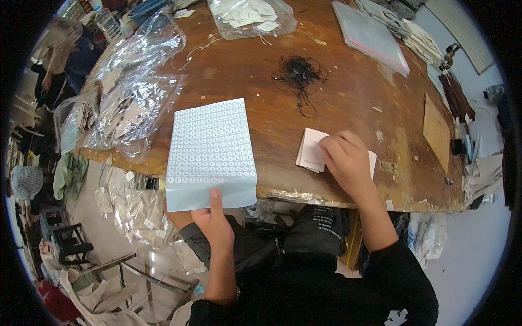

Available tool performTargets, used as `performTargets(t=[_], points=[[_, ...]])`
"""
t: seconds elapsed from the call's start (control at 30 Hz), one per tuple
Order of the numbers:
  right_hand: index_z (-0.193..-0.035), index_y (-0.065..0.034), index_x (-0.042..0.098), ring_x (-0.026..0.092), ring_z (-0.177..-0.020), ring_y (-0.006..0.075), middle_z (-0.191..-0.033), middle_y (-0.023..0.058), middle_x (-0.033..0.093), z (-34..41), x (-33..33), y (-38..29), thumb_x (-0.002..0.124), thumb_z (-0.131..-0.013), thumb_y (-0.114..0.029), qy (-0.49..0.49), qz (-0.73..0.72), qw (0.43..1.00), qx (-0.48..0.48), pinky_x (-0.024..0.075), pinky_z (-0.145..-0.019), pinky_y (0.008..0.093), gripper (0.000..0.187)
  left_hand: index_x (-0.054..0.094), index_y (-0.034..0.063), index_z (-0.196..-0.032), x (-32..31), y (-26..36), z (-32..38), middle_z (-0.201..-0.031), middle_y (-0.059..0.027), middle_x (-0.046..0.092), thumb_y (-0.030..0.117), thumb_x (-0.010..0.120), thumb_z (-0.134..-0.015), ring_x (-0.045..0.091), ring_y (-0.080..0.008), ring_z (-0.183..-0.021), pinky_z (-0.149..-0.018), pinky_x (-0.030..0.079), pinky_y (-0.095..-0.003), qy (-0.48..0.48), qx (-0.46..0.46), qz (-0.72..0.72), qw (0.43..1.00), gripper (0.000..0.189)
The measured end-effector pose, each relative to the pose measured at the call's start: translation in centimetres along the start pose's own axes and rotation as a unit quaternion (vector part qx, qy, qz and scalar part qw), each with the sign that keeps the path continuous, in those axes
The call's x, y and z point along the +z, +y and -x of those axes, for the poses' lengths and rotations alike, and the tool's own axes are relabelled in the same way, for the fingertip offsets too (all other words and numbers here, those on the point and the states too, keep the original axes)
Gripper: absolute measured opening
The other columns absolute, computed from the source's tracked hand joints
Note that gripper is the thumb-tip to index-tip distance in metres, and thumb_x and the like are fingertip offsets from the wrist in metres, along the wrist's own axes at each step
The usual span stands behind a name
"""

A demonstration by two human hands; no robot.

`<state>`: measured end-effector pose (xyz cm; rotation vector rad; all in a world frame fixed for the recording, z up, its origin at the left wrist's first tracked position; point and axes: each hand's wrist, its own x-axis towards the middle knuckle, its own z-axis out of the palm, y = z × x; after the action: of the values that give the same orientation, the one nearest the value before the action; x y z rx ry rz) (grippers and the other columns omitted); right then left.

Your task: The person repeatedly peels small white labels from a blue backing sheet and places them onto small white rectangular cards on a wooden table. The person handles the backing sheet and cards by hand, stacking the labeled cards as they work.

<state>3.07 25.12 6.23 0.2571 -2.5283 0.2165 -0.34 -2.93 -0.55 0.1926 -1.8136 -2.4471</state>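
My left hand (214,222) grips the lower edge of a sheet of small round stickers (212,142), thumb on top. Each sticker bears a printed letter; a bare strip of pale blue backing runs along the bottom, and the last sticker row stops partway. My right hand (346,159) rests over a small stack of pale pink cards (313,148) near the table's front edge, fingers bent down onto it. Its fingertips are partly hidden, so whether they pinch anything does not show. More white cards (372,163) stick out on the right side of that hand.
On the wooden table (261,89) lie a tangle of black strings (299,75), a clear bag of white tags (253,16), clear bags with brown tags (126,114), and a stack of plastic sleeves (371,38). Packed garments (142,216) are below left. Another person (61,53) is far left.
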Motion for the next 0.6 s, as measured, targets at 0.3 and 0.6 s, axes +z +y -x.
performTargets(t=[0.3, 0.6], points=[[-0.105, -0.0069, 0.065, 0.062, -0.105, 0.0322, -0.102, 0.0102, 0.069, 0.0, -0.9, -0.6, 0.069, -0.08, -0.02, -0.077, 0.0, 0.997, 0.008, 0.048, -0.088, 0.0441, 0.028, 0.047, -0.008, -0.133, -0.3, -0.1, 0.1, -0.129, -0.0175, 0.058, 0.009, 0.056, -0.101, 0.061, -0.0219, -0.114, -0.095, 0.051, -0.0337, -0.005, 0.002, 0.015, 1.0, 0.037], [-0.124, -0.0112, 0.066, 0.049, -0.128, 0.037, -0.138, 0.0156, 0.055, 0.3, -1.9, 0.1, 0.074, -0.081, -0.045, -0.203, -0.031, 0.973, 0.102, 0.0375, -0.106, 0.0485, 0.056, 0.044, -0.0082, -0.135, -0.2, 0.1, 0.0, -0.132, -0.018, 0.056, 0.009, 0.055, -0.102, 0.059, -0.0227, -0.118, -0.1, 0.049, -0.035, -0.012, 0.002, 0.029, 0.999, 0.039]])
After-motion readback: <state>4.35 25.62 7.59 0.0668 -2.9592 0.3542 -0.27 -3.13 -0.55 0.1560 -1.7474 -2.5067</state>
